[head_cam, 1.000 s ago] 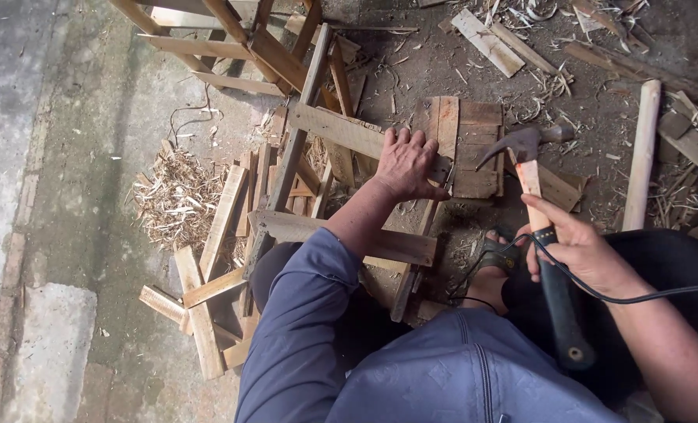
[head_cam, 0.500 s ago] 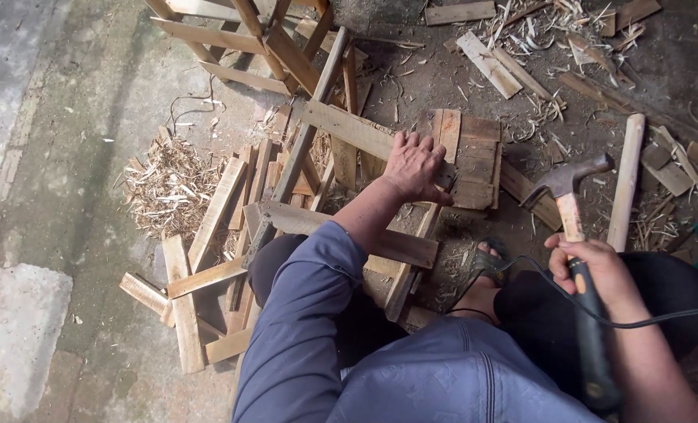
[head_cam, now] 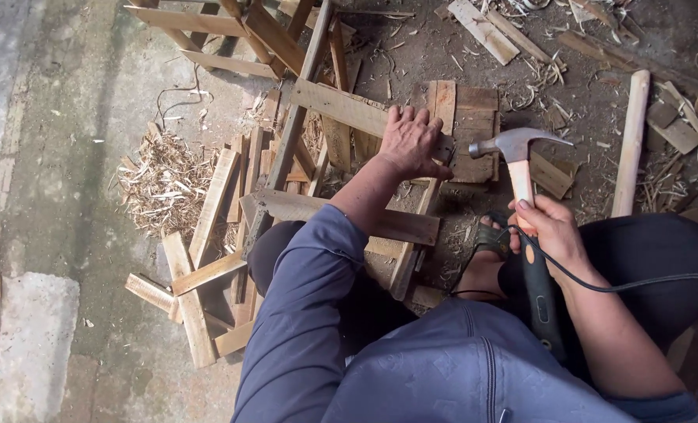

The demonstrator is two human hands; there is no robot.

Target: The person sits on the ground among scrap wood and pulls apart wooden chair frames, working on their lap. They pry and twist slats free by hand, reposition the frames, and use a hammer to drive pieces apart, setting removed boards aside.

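Since half a second back the hammer (head_cam: pixel 519 149) has swung in from out on the right, so its head now hangs just beside the left hand (head_cam: pixel 411 141), right over the boards. We also see the view has slid a bit, with the pile sitting lower and more central.

The hammer is a claw type: grey steel head, pale wooden neck, then an orange and black grip. The right hand (head_cam: pixel 551 231) is wrapped tight round that neck, fingers closed on it. The left hand lies flat with fingers slightly spread, pressing on a wooden slat (head_cam: pixel 431 176) that runs across a rough frame of planks (head_cam: pixel 341 211).

What we can't make out: whether there's a nail under the left fingers, since the hand covers that spot. The lower end of the grip disappears behind the right forearm. A black cable (head_cam: pixel 623 283) crosses the wrist and runs off the right edge. A sandalled foot (head_cam: pixel 486 254) peeks out between the knees. A round wooden pole (head_cam: pixel 631 141) lies well off to the right among shavings.
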